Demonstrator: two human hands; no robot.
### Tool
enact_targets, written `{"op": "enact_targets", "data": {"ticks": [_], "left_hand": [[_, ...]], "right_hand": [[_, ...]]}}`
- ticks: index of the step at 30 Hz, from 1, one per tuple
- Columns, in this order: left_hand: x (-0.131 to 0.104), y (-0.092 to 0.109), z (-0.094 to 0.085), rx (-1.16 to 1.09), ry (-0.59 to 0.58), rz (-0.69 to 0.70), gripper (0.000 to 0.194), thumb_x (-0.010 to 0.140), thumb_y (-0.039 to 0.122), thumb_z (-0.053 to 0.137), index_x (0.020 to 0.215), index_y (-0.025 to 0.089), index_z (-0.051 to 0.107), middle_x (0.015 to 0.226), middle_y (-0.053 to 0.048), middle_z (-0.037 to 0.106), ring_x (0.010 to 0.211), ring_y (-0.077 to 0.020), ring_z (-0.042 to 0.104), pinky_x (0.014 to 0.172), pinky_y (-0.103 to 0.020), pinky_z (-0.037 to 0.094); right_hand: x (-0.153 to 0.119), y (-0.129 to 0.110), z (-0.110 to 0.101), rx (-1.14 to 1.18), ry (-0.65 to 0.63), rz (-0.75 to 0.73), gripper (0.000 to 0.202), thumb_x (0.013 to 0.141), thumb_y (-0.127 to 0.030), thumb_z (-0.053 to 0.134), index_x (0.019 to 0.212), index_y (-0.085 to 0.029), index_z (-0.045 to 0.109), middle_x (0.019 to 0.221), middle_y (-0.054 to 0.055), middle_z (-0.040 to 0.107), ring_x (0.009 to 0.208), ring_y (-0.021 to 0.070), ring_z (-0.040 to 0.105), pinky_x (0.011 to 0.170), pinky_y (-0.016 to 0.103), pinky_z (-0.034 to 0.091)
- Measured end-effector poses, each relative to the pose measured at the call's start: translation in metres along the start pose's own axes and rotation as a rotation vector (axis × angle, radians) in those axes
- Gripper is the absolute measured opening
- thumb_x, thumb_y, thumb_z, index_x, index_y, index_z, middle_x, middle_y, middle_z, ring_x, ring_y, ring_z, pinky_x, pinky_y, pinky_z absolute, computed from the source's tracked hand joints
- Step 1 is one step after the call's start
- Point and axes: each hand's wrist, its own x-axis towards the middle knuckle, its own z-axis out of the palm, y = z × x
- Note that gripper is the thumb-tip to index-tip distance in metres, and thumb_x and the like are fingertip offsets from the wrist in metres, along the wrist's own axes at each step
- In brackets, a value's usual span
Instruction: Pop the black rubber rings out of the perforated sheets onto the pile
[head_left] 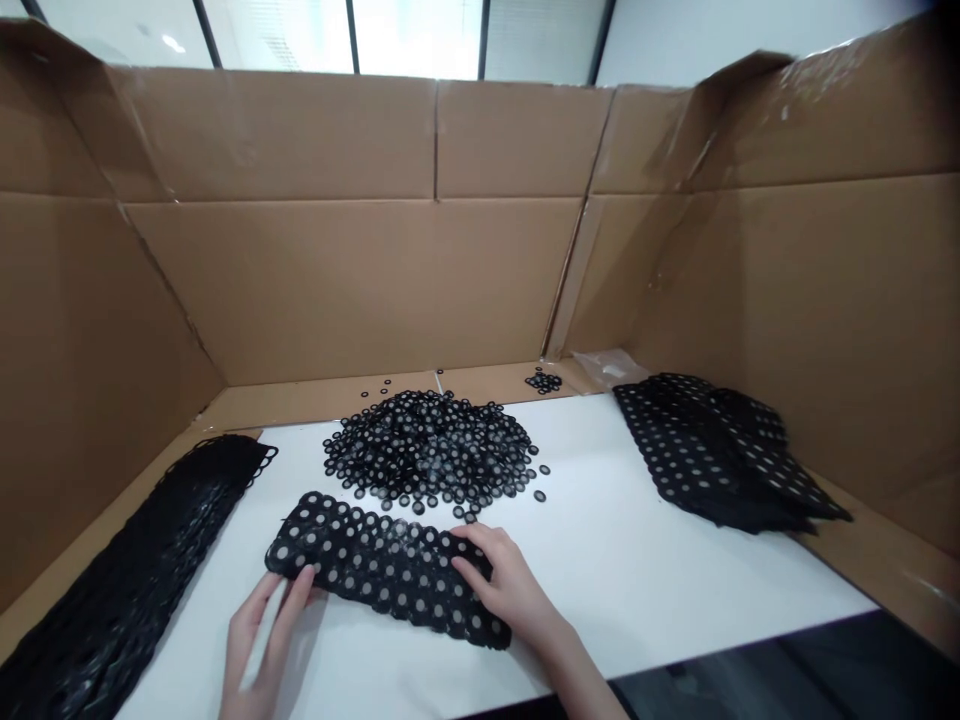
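Note:
A black rubber-like strip (390,570) with rows of pale grey round spots is held in both hands, slanting down to the right just above or on the white tabletop. My left hand (262,630) pinches its lower edge near the left end, thumb and fingers closed on it. At the right end my right hand (510,590) grips it, fingers over the top face; the thumb is partly hidden. Whitish powder shows on the strip's upper middle. Just beyond lies a heap of small black rings (435,450), a few scattered at its near edge.
At the left lies a long stack of glossy black sheets (127,570). Spotted black sheets (705,450) are piled at the right. A small ring cluster (544,381) and clear plastic (609,367) lie at the back. Cardboard walls (337,280) enclose the white tabletop (637,580).

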Motion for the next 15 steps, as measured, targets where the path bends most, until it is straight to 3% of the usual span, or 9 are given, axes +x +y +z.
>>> {"op": "enact_targets", "data": {"ticks": [5, 8, 12, 15], "left_hand": [[0.000, 0.003, -0.006, 0.035, -0.030, -0.050, 0.046, 0.064, 0.050, 0.066, 0.093, 0.015, 0.065, 0.094, -0.008, 0.066, 0.098, -0.0318, 0.059, 0.084, -0.039, 0.050], [0.000, 0.000, -0.009, 0.081, 0.004, -0.060, 0.054, 0.065, 0.049, 0.066, 0.106, 0.016, 0.058, 0.098, -0.008, 0.064, 0.097, -0.0319, 0.059, 0.086, -0.042, 0.048], [0.001, 0.004, -0.013, 0.131, 0.162, 0.109, 0.049, 0.079, 0.046, 0.053, 0.120, 0.020, 0.050, 0.110, -0.008, 0.061, 0.098, -0.0250, 0.058, 0.092, -0.041, 0.042], [0.008, 0.014, -0.012, 0.119, 0.283, 0.229, 0.042, 0.086, 0.044, 0.043, 0.119, 0.019, 0.048, 0.108, -0.008, 0.061, 0.089, -0.0201, 0.059, 0.087, -0.037, 0.044]], "right_hand": [[0.006, 0.004, -0.004, 0.043, -0.028, -0.014, 0.027, 0.077, -0.023, 0.058, 0.104, -0.023, 0.060, 0.107, 0.004, 0.064, 0.100, 0.0214, 0.056, 0.090, 0.033, 0.040], [0.018, 0.001, -0.007, 0.025, -0.052, -0.071, 0.028, 0.076, -0.016, 0.058, 0.102, -0.023, 0.061, 0.103, 0.003, 0.065, 0.096, 0.0199, 0.058, 0.087, 0.031, 0.042], [0.039, -0.003, -0.011, -0.073, -0.157, -0.201, 0.030, 0.074, -0.012, 0.061, 0.102, -0.023, 0.061, 0.100, 0.002, 0.067, 0.095, 0.0185, 0.059, 0.087, 0.029, 0.040], [0.055, -0.001, -0.015, -0.171, -0.193, -0.253, 0.031, 0.070, -0.017, 0.068, 0.100, -0.024, 0.062, 0.093, 0.001, 0.068, 0.090, 0.0180, 0.061, 0.086, 0.031, 0.036]]}}
